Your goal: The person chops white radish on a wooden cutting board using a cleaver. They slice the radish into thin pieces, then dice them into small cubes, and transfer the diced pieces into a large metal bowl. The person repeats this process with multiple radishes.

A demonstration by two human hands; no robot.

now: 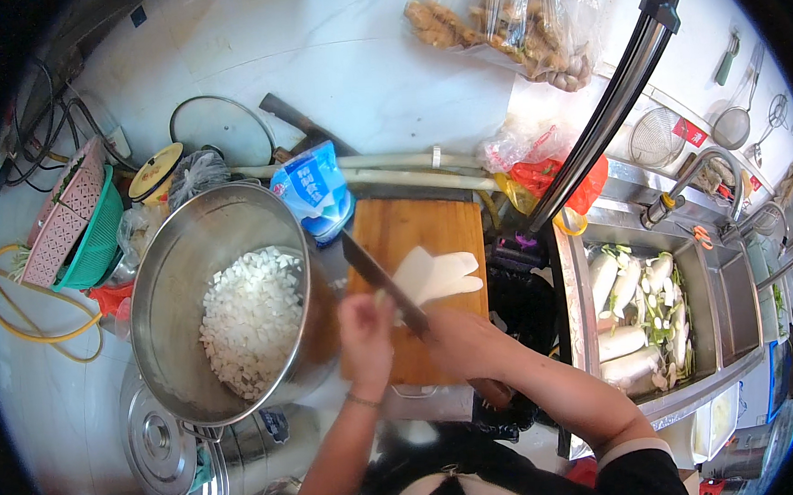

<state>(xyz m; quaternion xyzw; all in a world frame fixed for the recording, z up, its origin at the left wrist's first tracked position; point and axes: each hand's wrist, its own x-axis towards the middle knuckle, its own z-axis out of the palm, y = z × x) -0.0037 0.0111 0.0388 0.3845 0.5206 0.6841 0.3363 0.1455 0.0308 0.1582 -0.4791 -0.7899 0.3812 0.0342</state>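
My right hand (462, 342) grips a kitchen knife (383, 279). Its dark broad blade slants up and left across a wooden cutting board (415, 226). Beside the blade, long white peeled radish slices (439, 275) fan out over the board. My left hand (366, 338) is blurred at the board's left edge, close to the blade, fingers curled; whether it holds anything is unclear. Immediately to its left, a large tilted steel pot (144, 331) contains a heap of diced white radish (254, 317).
Behind the board stands a blue salt bag (315, 191). At right, a steel sink (702, 297) holds several whole radishes (623, 284). A black pole (605, 92) rises between board and sink. Left are a pink basket (68, 220) and a lidded steel pot (156, 436).
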